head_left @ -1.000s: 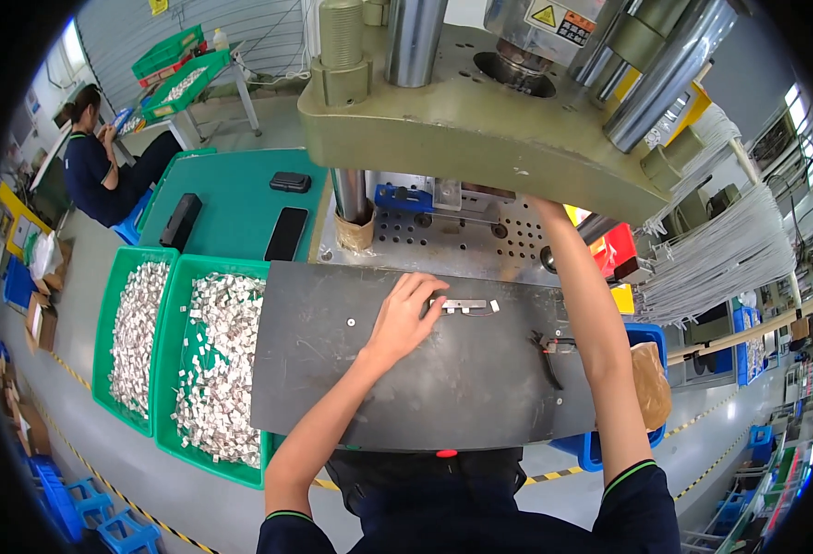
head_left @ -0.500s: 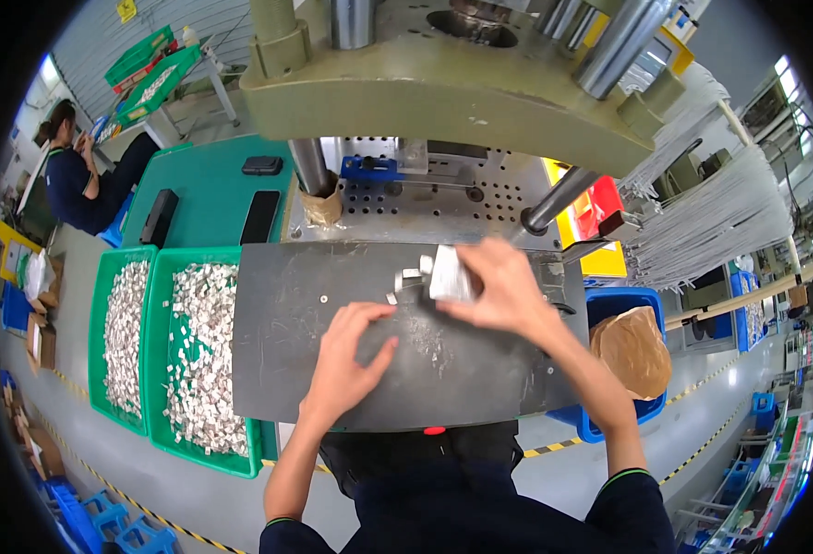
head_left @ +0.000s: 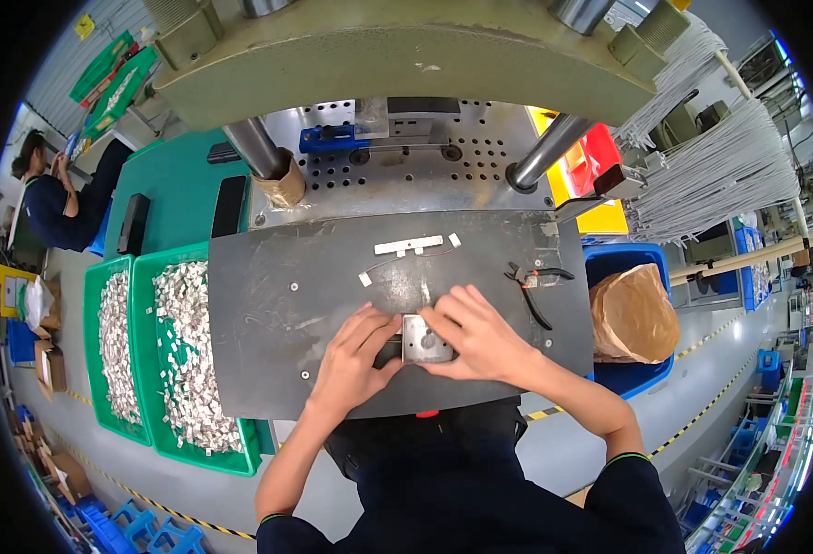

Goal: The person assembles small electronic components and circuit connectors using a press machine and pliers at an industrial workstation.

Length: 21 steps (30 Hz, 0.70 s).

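Observation:
Near the front of the dark grey plate (head_left: 258, 305), a small silvery metal block (head_left: 427, 340) with a few round holes sits between my hands. My left hand (head_left: 355, 355) closes on its left side, fingertips and thumb at the edge. From the right, my right hand (head_left: 475, 340) grips the same block with thumb and bent fingers. Beyond them lies a white strip (head_left: 409, 245), with small white pieces and a thin wire beside it. Pliers with black and orange handles (head_left: 534, 294) rest to the right of it.
Two green trays (head_left: 144, 360) of small white pieces stand left. A press's thick olive plate (head_left: 406, 69) hangs above a perforated metal bed (head_left: 406, 171). At right is a blue bin (head_left: 630, 377) with a brown paper bag (head_left: 635, 314). A seated person (head_left: 60, 198) is far left.
My right hand has brought the block down towards the plate's front edge. My left hand, open before, now grips it too. The strip and pliers show more fully; the view has shifted.

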Tool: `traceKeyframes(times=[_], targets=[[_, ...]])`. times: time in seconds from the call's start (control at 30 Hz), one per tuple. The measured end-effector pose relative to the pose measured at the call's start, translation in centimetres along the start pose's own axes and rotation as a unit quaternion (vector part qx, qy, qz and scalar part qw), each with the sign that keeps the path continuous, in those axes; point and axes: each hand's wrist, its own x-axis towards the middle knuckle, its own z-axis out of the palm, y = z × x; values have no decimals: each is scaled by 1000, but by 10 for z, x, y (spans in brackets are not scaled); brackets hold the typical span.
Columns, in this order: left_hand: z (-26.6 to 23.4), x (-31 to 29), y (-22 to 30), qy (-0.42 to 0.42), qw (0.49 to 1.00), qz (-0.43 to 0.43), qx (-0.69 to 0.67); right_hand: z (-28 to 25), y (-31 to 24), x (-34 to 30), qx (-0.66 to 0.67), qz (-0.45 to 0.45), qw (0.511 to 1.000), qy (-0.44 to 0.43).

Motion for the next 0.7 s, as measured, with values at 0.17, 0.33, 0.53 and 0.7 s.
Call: traceKeyframes(times=[0.17,0.33,0.53,0.7], targets=[[-9,12,-6,1,999,7,43,-28,-13,3,-86,-58,994,41],[-7,20,-13,35,998,-10,53,-48,58,1,-177,128,965,145],[-13,25,-8,22,998,-6,58,-51,109,-4,-73,318,929,172],[-16,32,-7,12,996,14,90,-31,53,10,-188,109,969,117]])
